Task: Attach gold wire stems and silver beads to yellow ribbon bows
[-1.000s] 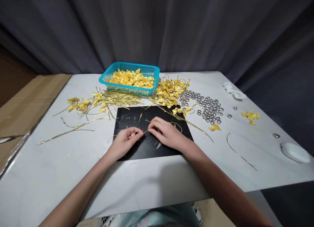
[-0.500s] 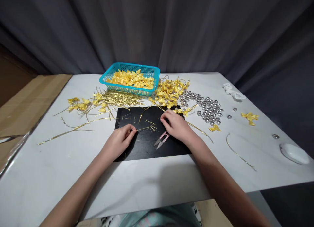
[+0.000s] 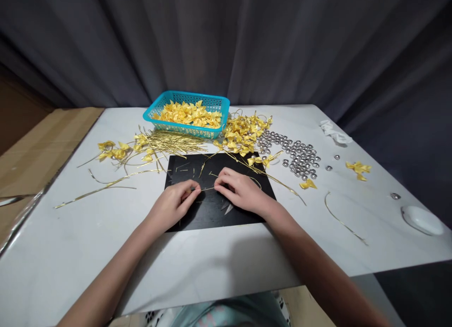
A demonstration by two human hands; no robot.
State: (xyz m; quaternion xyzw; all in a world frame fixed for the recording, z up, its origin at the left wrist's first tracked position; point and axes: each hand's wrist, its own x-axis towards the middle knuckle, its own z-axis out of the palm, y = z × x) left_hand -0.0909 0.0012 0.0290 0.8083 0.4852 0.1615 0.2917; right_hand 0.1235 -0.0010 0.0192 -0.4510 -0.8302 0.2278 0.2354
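Over a black mat (image 3: 215, 218), my left hand (image 3: 175, 202) pinches a thin gold cord (image 3: 207, 189) between thumb and fingers. My right hand (image 3: 242, 189) closes on the same cord a short way to the right, so a small stretch of it shows between the two hands. Under the right hand lie thread snips (image 3: 228, 207); only the blade tips show, the handles being covered. Small gold cord clippings (image 3: 182, 169) are scattered on the mat.
Behind the mat stands a blue basket (image 3: 221, 134) of yellow ribbon bows (image 3: 190, 114). Nearby lie gold cords (image 3: 173, 142), corded yellow bows (image 3: 243, 131) and silver beads (image 3: 302, 158). A white oval object (image 3: 423, 220) sits at the right, cardboard (image 3: 49, 138) at the left.
My right hand has moved left and toward me, taking hold of the cord beside my left hand and covering the snips' handles. The left hand has shifted slightly right.
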